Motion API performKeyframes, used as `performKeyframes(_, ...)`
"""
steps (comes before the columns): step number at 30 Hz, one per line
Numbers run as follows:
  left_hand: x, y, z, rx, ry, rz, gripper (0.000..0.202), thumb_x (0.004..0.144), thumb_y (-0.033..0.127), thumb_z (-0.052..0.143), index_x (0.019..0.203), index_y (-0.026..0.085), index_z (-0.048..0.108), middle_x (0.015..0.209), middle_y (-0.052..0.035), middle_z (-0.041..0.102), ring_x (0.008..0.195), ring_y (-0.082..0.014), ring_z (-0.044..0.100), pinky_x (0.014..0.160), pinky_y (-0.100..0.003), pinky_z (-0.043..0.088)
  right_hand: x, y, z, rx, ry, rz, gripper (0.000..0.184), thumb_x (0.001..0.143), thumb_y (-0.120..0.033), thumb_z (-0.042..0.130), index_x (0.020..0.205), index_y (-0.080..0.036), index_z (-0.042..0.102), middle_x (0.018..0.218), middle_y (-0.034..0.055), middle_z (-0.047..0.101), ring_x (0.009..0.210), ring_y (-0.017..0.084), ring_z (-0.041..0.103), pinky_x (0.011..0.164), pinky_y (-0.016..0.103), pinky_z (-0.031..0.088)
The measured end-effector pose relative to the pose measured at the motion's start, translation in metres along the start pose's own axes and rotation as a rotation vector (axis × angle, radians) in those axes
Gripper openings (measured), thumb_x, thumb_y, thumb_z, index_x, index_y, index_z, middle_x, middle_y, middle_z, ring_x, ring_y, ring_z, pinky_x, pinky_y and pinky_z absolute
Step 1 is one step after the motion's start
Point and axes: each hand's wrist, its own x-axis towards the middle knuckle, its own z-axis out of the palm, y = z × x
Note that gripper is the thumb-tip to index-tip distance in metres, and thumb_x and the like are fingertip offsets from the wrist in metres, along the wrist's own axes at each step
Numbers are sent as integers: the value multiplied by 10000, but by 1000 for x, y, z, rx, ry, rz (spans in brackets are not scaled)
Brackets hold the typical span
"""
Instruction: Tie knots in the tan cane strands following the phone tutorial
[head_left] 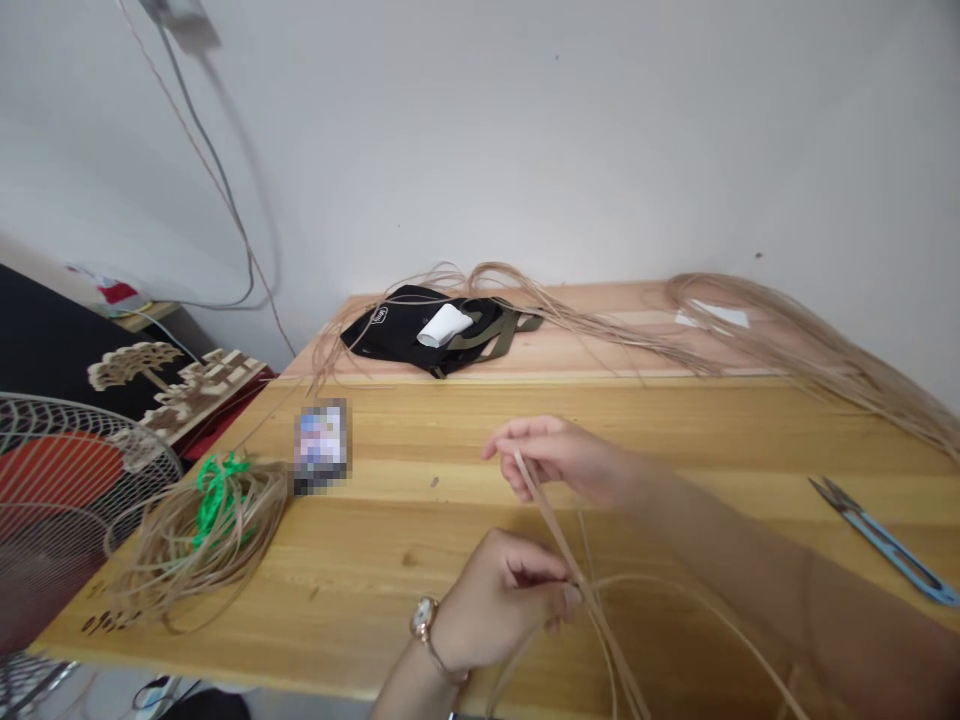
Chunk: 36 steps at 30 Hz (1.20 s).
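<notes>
1. Fan (52, 480) at the far left, its cage just beside the surface (367, 620); a pale cut-out model (202, 390) sits behind it.
2. Coil of tan strands (259, 525) on the surface's left end, with a green tie (217, 495) around part of it.
3. Small item (321, 445), blurred out, near the coil.
4. Black bag (397, 325) farther back, lying flat, a white roll (444, 325) on top.
5. Left hand (517, 600), wearing a watch (423, 617) at the wrist, pinching the working strands (556, 528) between thumb and fingers above the front of the surface.
6. Right hand (562, 458), beyond the left, gripping the upper end of those strands, which slant down past the left hand toward the lower edge of view.
7. Loose bundle (585, 312) behind the hands, near the wall.
8. Larger bundle (817, 350) at back right, partly over white paper (712, 316).
9. Blue-handled snips (885, 540) at the far right, well apart from both hands.
</notes>
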Motion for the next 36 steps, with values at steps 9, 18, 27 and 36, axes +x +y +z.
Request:
performKeyframes(9,8,-26,10,217,-67,11,150,656,105,504,583,116,635,523,14,477,477,-68,432,440,-168,310,54,-84,-28,-264,239,-98,78,709,-109,497,689,-111,572,482,-12,517,417,74,488,448,200,407)
performKeyframes(18,16,-44,24,136,-124,-104,107,618,146,562,551,113,639,461,30,446,426,-57,388,414,-169,273,73,-139,-43,-684,365,-70,218,821,-154,364,717,-85,542,477,-15,474,399,69,493,482,213,430)
performKeyframes(27,34,-30,4,-3,-111,-57,175,644,244,589,541,102,593,477,19,468,434,-57,412,442,-177,296,86,-87,-40,-1120,290,-182,239,789,-359,482,874,-152,568,882,52,630,744,139,583,647,221,453)
performKeyframes(36,77,-35,-22,-17,-71,23,261,584,374,630,529,121,599,464,27,479,429,-65,395,441,-195,279,105,-47,-16,-1392,266,-164,341,696,-114,502,1028,-73,569,1035,174,574,946,273,536,783,328,400)
